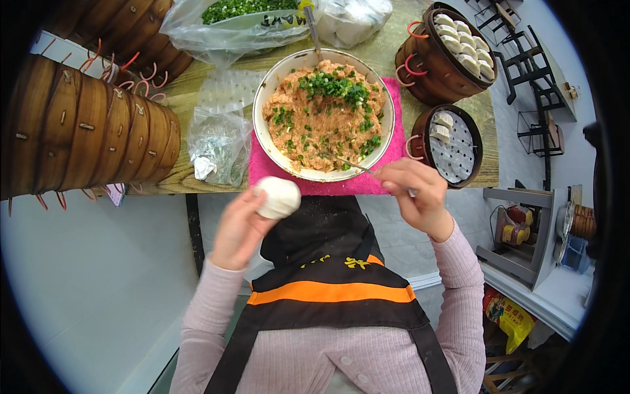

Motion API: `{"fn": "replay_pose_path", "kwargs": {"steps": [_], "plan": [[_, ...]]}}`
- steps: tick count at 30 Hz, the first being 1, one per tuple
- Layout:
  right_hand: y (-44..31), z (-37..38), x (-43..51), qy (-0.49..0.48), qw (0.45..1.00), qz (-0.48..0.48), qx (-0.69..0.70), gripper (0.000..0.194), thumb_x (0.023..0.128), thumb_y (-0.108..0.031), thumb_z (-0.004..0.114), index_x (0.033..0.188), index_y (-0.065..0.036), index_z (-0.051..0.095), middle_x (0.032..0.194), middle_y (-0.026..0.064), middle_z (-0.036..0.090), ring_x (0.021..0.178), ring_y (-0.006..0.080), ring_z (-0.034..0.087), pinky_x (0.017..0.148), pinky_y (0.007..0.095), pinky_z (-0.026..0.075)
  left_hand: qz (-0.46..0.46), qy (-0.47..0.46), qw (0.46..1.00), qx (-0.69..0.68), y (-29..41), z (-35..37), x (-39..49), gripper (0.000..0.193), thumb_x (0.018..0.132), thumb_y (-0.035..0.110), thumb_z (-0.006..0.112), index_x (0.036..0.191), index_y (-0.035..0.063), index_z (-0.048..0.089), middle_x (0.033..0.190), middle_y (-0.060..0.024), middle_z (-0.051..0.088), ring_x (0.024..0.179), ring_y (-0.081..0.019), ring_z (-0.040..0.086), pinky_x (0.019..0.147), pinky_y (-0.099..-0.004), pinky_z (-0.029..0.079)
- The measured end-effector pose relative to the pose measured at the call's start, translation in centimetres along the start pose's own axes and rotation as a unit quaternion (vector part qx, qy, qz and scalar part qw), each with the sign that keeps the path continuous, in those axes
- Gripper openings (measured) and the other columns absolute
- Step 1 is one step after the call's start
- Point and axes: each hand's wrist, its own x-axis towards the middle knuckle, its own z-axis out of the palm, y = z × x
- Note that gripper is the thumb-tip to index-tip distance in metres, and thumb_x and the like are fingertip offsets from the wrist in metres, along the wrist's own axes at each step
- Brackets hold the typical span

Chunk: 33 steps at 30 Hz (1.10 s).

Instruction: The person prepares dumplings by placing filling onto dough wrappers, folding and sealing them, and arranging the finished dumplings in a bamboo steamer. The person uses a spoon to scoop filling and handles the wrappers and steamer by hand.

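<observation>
My left hand [241,229] holds a white stack of round dough wrappers [278,197] in front of the table edge. In my right hand [416,192] is the handle of a thin metal utensil [355,165], whose far end lies in the filling. The large enamel bowl [260,129] holds orange-pink minced filling [315,128] topped with chopped green onion [337,87]. A metal handle [312,29] stands at the bowl's back rim. Right of the bowl, a small bamboo steamer [476,147] with a perforated liner [450,157] holds a few dumplings [440,133].
A pink cloth [320,188] lies under the bowl. Stacked bamboo steamers [88,125] stand at left; another stack [418,64] at back right holds several dumplings [465,44]. Plastic bags [221,143] lie left of the bowl, and a bag of green onion [236,34] behind it.
</observation>
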Motion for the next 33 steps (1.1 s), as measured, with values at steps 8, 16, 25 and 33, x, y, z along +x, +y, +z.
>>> {"fn": "replay_pose_path", "kwargs": {"steps": [8, 16, 25, 33], "plan": [[-1.4, 1.5, -2.5, 0.187, 0.941, 0.227, 0.17, 0.008, 0.088, 0.002, 0.056, 0.088, 0.007, 0.063, 0.082, 0.015, 0.066, 0.06, 0.0162, 0.061, 0.053, 0.024, 0.047, -0.074, -0.008, 0.994, -0.076, -2.6, 4.8, 0.5, 0.038, 0.098, 0.013, 0.046, 0.129, -0.0081, 0.041, 0.129, -0.0164, 0.052, 0.119, -0.0235, 0.052, 0.106, -0.0356, 0.04], [-4.0, 1.1, -4.3, 0.131, 0.989, 0.029, 0.061, 0.014, 0.082, 0.007, 0.057, 0.096, 0.005, 0.061, 0.086, 0.0148, 0.066, 0.059, 0.0201, 0.063, 0.054, 0.0294, 0.051, -0.047, 0.048, 0.996, -0.06, -1.4, 7.1, -0.1, 0.032, 0.097, 0.01, 0.047, 0.123, -0.0087, 0.047, 0.126, -0.0169, 0.054, 0.118, -0.0241, 0.053, 0.103, -0.0327, 0.044], [-4.1, 1.6, -4.0, 0.154, 0.986, 0.035, 0.055, 0.014, 0.089, 0.002, 0.053, 0.099, 0.005, 0.062, 0.082, 0.0129, 0.064, 0.061, 0.0187, 0.063, 0.056, 0.0287, 0.051, -0.012, 0.037, 0.999, 0.02, -1.8, 6.4, -1.2, 0.032, 0.09, 0.002, 0.054, 0.121, -0.0078, 0.05, 0.12, -0.0138, 0.058, 0.11, -0.0209, 0.058, 0.098, -0.0322, 0.047], [-1.0, 3.1, -3.0, 0.024, 0.974, 0.219, 0.047, 0.01, 0.079, -0.004, 0.07, 0.088, 0.001, 0.069, 0.079, 0.008, 0.064, 0.065, 0.0182, 0.061, 0.06, 0.0272, 0.048, 0.066, -0.025, 0.986, 0.148, -2.7, 7.3, -2.4, 0.029, 0.084, 0.002, 0.068, 0.111, -0.0042, 0.061, 0.102, -0.0061, 0.066, 0.091, -0.0103, 0.062, 0.081, -0.0239, 0.05]]}}
